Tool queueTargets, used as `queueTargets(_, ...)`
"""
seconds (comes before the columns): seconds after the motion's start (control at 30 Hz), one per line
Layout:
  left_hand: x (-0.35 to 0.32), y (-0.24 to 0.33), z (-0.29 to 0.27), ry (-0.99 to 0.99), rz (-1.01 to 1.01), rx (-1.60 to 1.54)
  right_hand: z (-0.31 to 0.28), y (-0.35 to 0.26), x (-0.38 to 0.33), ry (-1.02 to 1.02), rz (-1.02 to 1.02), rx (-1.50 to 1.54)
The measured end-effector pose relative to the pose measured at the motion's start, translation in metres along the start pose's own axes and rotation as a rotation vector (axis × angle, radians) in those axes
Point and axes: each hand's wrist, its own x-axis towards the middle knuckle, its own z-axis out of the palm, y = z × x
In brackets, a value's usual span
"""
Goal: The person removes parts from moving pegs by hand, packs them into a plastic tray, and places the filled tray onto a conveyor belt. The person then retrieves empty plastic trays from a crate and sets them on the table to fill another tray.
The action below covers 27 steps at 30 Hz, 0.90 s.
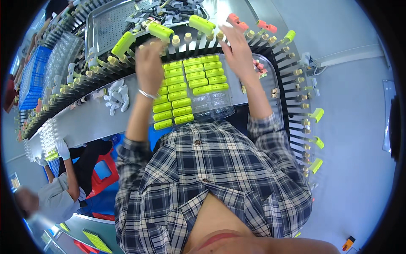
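My left hand [150, 70], smeared by motion, is over the near side of a curved row of upright pegs, just below a lime-green plastic part [160, 31] on the pegs. Its fingertips are too blurred to show whether they hold anything. My right hand [240, 53] reaches to the same row farther right, thumb and fingers apart, with no held part visible. Near its fingertips another lime-green part [202, 25] sits on the pegs. Between my forearms lies a clear plastic tray [213, 105] with rows of lime-green parts [173, 96]; its near right cavities show bare plastic.
Beyond the pegs stands a metal tray [108, 29] heaped with dark and grey parts [169, 12]. Pink parts [237, 22] sit on pegs at right. White gloves [117, 96] lie on the bench at left. A gloved co-worker [63, 186] sits farther left, near a red stool [103, 173].
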Motion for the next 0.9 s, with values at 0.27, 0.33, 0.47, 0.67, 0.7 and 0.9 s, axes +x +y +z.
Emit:
queueTargets(0.27, 0.088, -0.122, 0.003, -0.954, -0.103, 0.031, 0.117, -0.005, 0.124, -0.800, 0.014, -0.297)
queueTargets(0.33, 0.075, -0.129, -0.004, -0.899, -0.169, 0.147, 0.097, -0.045, 0.125, -0.680, -0.109, -0.175)
queueTargets(0.47, 0.052, -0.133, -0.027, -0.598, 0.000, 0.168, 0.116, -0.042, 0.106, -0.510, -0.269, -0.286)
queueTargets(0.67, 0.052, -0.084, -0.099, -0.353, -0.064, 0.269, 0.038, -0.068, 0.066, -0.247, -0.345, -0.067)
queueTargets(0.7, 0.047, -0.067, -0.097, -0.318, -0.110, 0.234, 0.021, -0.057, 0.037, -0.299, -0.259, -0.071)
queueTargets(0.9, -0.064, 0.045, -0.023, -0.670, -0.249, -0.315, -0.016, 0.003, -0.118, -0.670, 0.299, -0.125)
